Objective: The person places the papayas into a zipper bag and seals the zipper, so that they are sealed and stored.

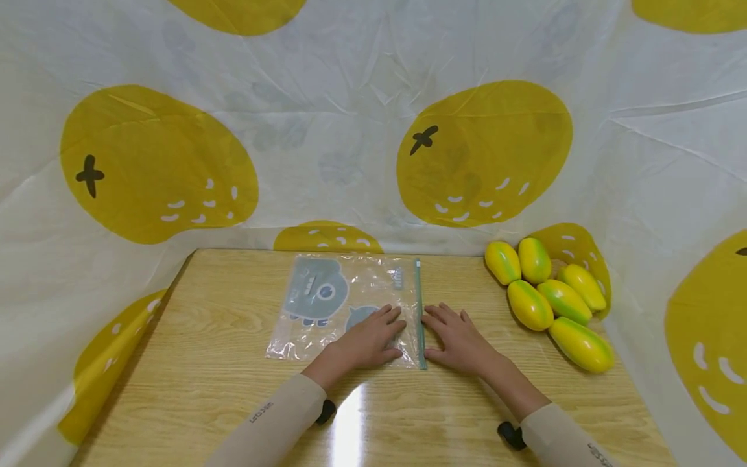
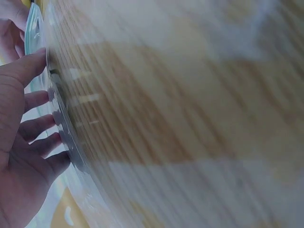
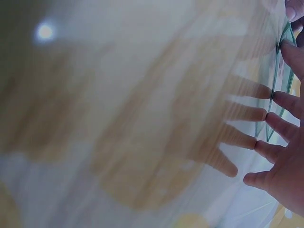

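Here, hands (image 1: 370, 337) (image 1: 458, 340) flank the green zip (image 1: 419, 292) of a bag (image 1: 356, 292)

Your right hand (image 3: 287, 164) fills the right edge, fingers spread and pointing left, most tips meeting their reflections in the glossy wooden tabletop (image 3: 142, 109). A green strip (image 3: 284, 76) runs beside them. Part of your left hand (image 3: 295, 10) shows upper right; a bright glare spot (image 3: 45, 32) sits upper left.
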The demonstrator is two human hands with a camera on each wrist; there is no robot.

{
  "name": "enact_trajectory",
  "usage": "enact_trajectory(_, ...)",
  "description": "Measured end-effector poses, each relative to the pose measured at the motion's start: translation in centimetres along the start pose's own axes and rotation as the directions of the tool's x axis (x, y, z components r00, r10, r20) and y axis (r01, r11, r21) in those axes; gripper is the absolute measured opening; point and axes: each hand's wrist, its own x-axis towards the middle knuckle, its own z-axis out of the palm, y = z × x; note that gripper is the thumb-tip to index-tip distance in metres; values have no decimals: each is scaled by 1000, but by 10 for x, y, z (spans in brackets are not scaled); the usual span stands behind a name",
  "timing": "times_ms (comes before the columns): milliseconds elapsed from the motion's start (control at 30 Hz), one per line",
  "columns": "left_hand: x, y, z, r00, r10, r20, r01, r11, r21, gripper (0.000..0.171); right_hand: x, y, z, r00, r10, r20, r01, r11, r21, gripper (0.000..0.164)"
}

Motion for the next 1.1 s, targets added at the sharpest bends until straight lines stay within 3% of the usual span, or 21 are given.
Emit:
enact_trajectory(567, 0, 2, 0, 999, -26, -23, 24, 996, -83, 64, -2, 4, 3, 999, -4, 36, 3, 1000, 23, 87)
enact_trajectory(833, 4, 4, 0, 996, -70, -59, 61, 988, -145, 57, -2, 5, 3, 999, 2, 48, -3, 999, 33, 88)
enact_trajectory(1100, 7, 8, 1, 989, -112, -92, 98, 984, -148, 55, -1, 4, 3, 999, 1, 35, -1, 1000, 23, 89)
